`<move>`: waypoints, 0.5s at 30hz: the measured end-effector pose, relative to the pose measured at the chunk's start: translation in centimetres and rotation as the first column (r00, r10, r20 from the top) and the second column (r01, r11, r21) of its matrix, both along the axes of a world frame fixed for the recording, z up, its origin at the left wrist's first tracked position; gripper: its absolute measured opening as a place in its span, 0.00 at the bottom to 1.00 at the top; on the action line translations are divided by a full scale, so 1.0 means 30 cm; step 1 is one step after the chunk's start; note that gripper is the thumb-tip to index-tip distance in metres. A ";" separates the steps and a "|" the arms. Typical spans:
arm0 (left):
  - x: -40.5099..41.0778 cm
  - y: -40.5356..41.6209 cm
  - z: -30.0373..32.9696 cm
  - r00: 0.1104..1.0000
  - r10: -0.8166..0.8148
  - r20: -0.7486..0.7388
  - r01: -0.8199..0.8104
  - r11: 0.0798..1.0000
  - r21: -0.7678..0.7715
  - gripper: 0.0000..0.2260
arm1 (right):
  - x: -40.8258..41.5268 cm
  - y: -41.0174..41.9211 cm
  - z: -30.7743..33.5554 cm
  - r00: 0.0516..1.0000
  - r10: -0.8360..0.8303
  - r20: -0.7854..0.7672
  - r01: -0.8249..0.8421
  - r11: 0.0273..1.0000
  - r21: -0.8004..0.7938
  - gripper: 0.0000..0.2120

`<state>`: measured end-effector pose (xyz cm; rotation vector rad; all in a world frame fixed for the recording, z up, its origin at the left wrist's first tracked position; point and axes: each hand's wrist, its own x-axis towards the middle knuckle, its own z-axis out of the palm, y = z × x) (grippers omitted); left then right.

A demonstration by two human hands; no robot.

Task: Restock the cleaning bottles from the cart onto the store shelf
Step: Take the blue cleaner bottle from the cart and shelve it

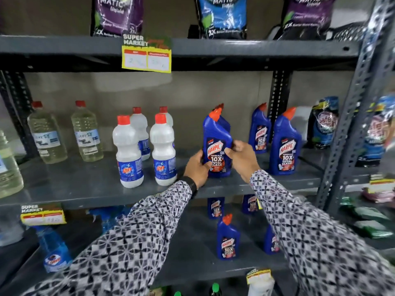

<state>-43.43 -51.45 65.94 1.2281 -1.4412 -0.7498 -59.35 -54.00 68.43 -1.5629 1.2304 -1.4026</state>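
Note:
A blue Harpic bottle (217, 144) with an orange cap stands upright on the grey middle shelf (85, 186), another like it right behind. My left hand (197, 167) grips its lower left side and my right hand (241, 155) grips its right side. Two more blue Harpic bottles (285, 144) stand to the right on the same shelf. Several white Rin bottles (128, 152) with red caps stand to the left. No cart is in view.
Two clear bottles (48, 135) with red caps stand at the far left. Detergent pouches (222, 17) line the top shelf. The lower shelf holds more Harpic bottles (227, 239) and a blue spray bottle (54, 249). A perforated steel upright (350, 124) rises on the right.

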 end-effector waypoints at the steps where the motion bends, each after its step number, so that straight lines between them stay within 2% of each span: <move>1: 0.004 -0.023 -0.015 1.000 0.004 0.019 -0.004 1.000 0.006 0.20 | 0.008 -0.008 -0.008 1.000 -0.016 -0.014 0.016 1.000 -0.008 0.08; 5: 0.007 -0.035 -0.028 0.999 0.016 0.036 -0.018 0.999 0.042 0.21 | 0.021 -0.001 -0.025 0.999 -0.032 -0.011 0.032 0.999 -0.017 0.09; 7: 0.006 -0.005 -0.013 0.998 0.020 0.056 -0.023 0.998 0.058 0.22 | 0.023 0.015 -0.031 0.999 -0.036 -0.038 0.036 0.999 -0.020 0.12; 10: 0.011 0.095 0.015 0.999 0.008 0.054 -0.010 0.999 0.041 0.25 | 0.032 0.087 -0.043 0.980 -0.187 -0.071 0.181 0.980 -0.081 0.20; 12: 0.031 0.202 0.014 0.999 0.033 0.026 -0.034 0.999 0.028 0.30 | 0.051 0.148 -0.064 0.972 -0.234 -0.015 0.230 0.963 -0.140 0.17; 15: 0.116 0.382 -0.044 0.995 0.090 0.035 -0.085 0.990 -0.115 0.23 | 0.113 0.249 -0.111 0.996 -0.039 0.077 0.051 0.984 -0.168 0.13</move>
